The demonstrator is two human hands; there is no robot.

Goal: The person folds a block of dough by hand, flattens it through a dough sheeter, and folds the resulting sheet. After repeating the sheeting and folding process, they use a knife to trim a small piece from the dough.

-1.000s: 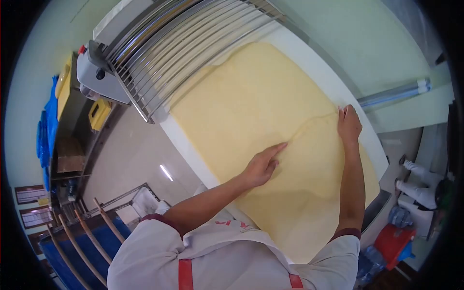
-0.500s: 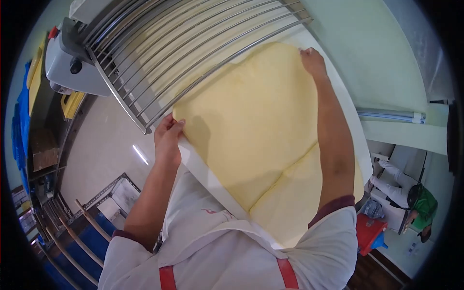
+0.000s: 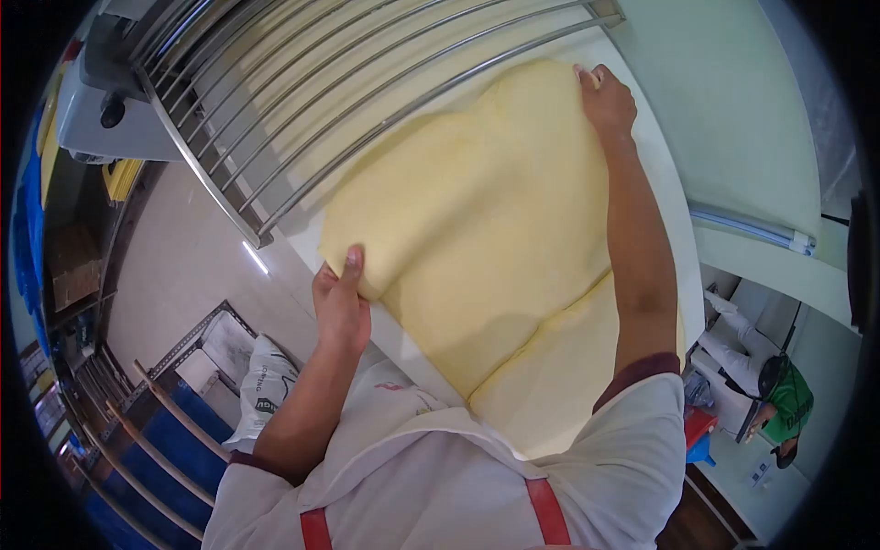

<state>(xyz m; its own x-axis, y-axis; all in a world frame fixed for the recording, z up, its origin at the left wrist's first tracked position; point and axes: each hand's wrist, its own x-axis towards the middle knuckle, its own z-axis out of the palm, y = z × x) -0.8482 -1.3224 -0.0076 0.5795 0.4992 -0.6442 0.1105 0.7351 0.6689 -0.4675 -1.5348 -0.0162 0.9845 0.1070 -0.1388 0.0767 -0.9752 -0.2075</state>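
A broad sheet of pale yellow dough (image 3: 513, 192) lies over the white conveyor belt (image 3: 655, 156). My left hand (image 3: 344, 302) pinches its left edge, thumb on top, and that part is raised in a soft fold. At the far right corner, my right hand (image 3: 609, 96) grips the dough's edge with curled fingers. Nearer my body, the sheet overlaps another layer of dough, with a crease running across. Just beyond the dough's far edge stands a metal bar guard (image 3: 412, 108), with more yellow dough visible beneath its bars.
A grey machine housing (image 3: 115, 110) with a black knob is at the upper left. Wooden-looking rods (image 3: 165, 463) and a white printed sack (image 3: 261, 394) are at lower left. A person in a green top (image 3: 788, 399) is at the far right.
My left hand has moved toward me and right, lifting the dough's left edge into a fold. My right hand has shifted slightly away and right. The view has shifted a little.
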